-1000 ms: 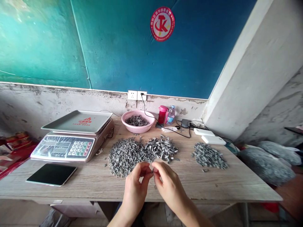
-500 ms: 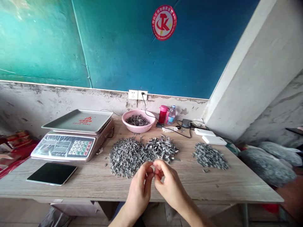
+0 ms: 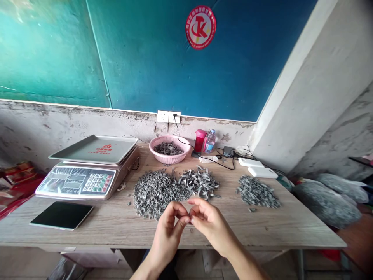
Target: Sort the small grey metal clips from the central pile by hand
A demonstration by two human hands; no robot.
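Observation:
My left hand (image 3: 171,225) and my right hand (image 3: 208,221) meet above the front of the table, fingertips pinched together. Whatever lies between them is too small and hidden to make out. Just beyond my left hand spreads a heap of small grey clip-like pieces (image 3: 155,192). Touching its right side is a pile of longer grey strips (image 3: 201,182), behind my right hand. Farther right sits a separate pile of small grey pieces (image 3: 256,191).
A weighing scale (image 3: 96,163) stands at the left, with a black-screened tablet (image 3: 61,215) in front. At the back are a pink basket (image 3: 170,158) of grey strips, a red cup (image 3: 199,140), a water bottle (image 3: 210,141), cables and white power banks (image 3: 262,172).
Both thumbs have come up and together, and the fingers have shifted their pinch slightly. The view has moved a little to the right. The piles look the same.

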